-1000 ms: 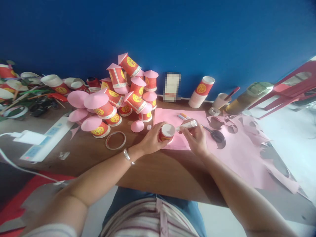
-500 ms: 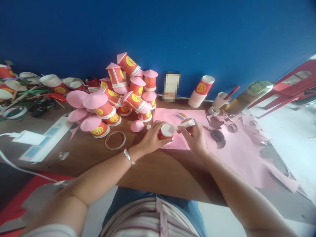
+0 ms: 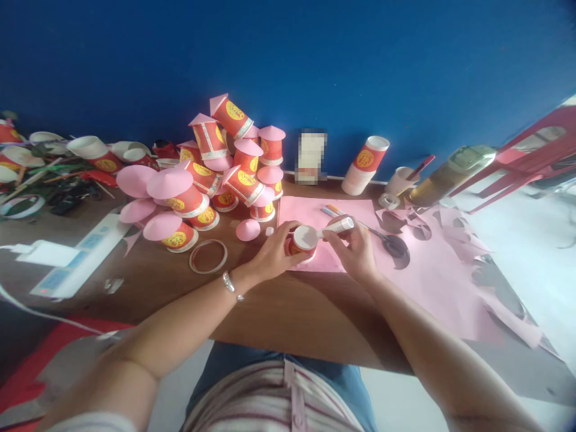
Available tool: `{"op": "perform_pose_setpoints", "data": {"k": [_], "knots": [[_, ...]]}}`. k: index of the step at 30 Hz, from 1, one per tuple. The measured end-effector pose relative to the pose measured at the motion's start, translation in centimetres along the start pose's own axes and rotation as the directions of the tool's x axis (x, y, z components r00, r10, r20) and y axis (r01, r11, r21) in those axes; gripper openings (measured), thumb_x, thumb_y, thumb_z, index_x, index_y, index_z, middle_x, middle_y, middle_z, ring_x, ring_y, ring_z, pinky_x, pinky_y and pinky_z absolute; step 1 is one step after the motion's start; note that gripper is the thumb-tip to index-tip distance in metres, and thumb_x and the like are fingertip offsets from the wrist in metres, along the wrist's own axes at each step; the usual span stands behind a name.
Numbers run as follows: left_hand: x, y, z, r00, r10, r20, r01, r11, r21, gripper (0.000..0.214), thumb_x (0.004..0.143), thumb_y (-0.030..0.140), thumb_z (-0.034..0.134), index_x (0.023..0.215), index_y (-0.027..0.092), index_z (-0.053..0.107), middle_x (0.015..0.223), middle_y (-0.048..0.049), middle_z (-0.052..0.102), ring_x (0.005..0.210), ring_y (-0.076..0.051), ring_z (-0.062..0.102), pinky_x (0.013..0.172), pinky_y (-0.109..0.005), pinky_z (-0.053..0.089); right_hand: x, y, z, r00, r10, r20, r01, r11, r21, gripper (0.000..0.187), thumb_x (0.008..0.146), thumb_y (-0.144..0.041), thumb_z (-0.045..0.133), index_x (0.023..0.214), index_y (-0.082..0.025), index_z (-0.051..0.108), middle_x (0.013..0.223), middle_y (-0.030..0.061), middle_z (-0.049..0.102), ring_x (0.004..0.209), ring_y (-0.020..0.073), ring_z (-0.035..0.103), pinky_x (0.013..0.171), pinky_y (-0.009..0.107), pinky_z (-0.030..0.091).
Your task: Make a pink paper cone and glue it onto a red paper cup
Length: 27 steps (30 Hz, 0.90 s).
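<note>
My left hand (image 3: 270,255) is wrapped around a small red paper cup (image 3: 302,241) standing upside down on the pink paper (image 3: 310,213), its white base facing up. My right hand (image 3: 357,249) grips a white glue stick (image 3: 338,227), with its tip touching the cup's base at the right edge. A loose pink paper cone (image 3: 248,230) lies just left of the cup, and a small white cap (image 3: 269,231) sits beside it.
A heap of red cups with pink cone tops (image 3: 216,174) fills the table's back left. A tape ring (image 3: 208,256), a white power strip (image 3: 76,258), scissors (image 3: 391,243), a stack of cups (image 3: 364,165), a bottle (image 3: 450,174) and cut pink paper scraps (image 3: 450,270) surround the work spot.
The glue stick's tip has moved left onto the cup's base. My left hand keeps the cup in place.
</note>
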<state>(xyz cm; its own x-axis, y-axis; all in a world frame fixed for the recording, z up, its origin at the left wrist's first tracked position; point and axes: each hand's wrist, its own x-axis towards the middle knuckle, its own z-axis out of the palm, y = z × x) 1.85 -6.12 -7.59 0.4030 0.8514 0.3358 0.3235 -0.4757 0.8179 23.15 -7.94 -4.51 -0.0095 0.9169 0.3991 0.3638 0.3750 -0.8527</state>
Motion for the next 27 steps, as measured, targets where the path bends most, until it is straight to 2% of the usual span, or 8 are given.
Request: {"op": "perform_pose_setpoints", "data": {"k": [5,15,20,23,27], "knots": [[0.1,0.1,-0.2,1.0,0.004,0.004,-0.004,1.0,0.001,0.055,0.082,0.041,0.081,0.125,0.021,0.053,0.123,-0.0104,0.067,0.113,-0.026,0.067,0.099,-0.043,0.055,0.1,-0.1,0.0,1.0,0.017,0.007,-0.017,1.0,-0.016,0.017,0.092,-0.037,0.067,0.088,-0.022,0.061,0.081,0.0033,0.074,0.072,0.0201,0.071,0.065,0.033,0.058],[0.2,-0.2,-0.1,0.999,0.054,0.003,-0.054,0.998,-0.028,0.056,0.082,0.036,0.084,0.127,0.02,0.055,0.124,-0.0116,0.068,0.113,-0.026,0.067,0.098,-0.042,0.056,0.4,0.4,0.1,0.997,0.078,0.003,-0.078,0.995,-0.058,0.017,0.089,-0.036,0.067,0.084,-0.02,0.064,0.078,0.0035,0.074,0.07,0.0204,0.072,0.067,0.035,0.058],[0.1,-0.3,-0.7,0.991,0.114,0.069,-0.112,0.993,-0.025,0.058,0.088,0.032,0.078,0.139,0.023,0.052,0.138,-0.0139,0.062,0.13,-0.029,0.06,0.112,-0.048,0.05,0.5,0.9,0.1,0.989,0.146,-0.022,-0.145,0.988,0.048,0.027,0.089,-0.046,0.069,0.086,-0.021,0.061,0.08,0.0049,0.076,0.07,0.0216,0.073,0.066,0.037,0.061],[-0.1,-0.4,-0.7,0.99,0.086,0.109,-0.08,0.995,-0.057,0.064,0.09,0.033,0.073,0.147,0.023,0.044,0.145,-0.0153,0.057,0.133,-0.029,0.058,0.115,-0.048,0.048,0.4,0.8,0.0,0.99,0.133,-0.051,-0.127,0.986,0.108,0.035,0.088,-0.055,0.071,0.089,-0.022,0.059,0.081,0.0044,0.075,0.071,0.0217,0.073,0.065,0.037,0.062],[-0.1,-0.3,0.0,0.997,0.001,0.077,0.009,0.991,-0.133,0.075,0.079,0.039,0.085,0.139,0.02,0.045,0.137,-0.0151,0.06,0.123,-0.029,0.063,0.106,-0.045,0.052,0.2,0.1,0.1,0.995,0.097,-0.031,-0.094,0.993,0.075,0.033,0.089,-0.053,0.071,0.09,-0.022,0.059,0.083,0.0037,0.074,0.071,0.0203,0.073,0.067,0.036,0.063]]}}
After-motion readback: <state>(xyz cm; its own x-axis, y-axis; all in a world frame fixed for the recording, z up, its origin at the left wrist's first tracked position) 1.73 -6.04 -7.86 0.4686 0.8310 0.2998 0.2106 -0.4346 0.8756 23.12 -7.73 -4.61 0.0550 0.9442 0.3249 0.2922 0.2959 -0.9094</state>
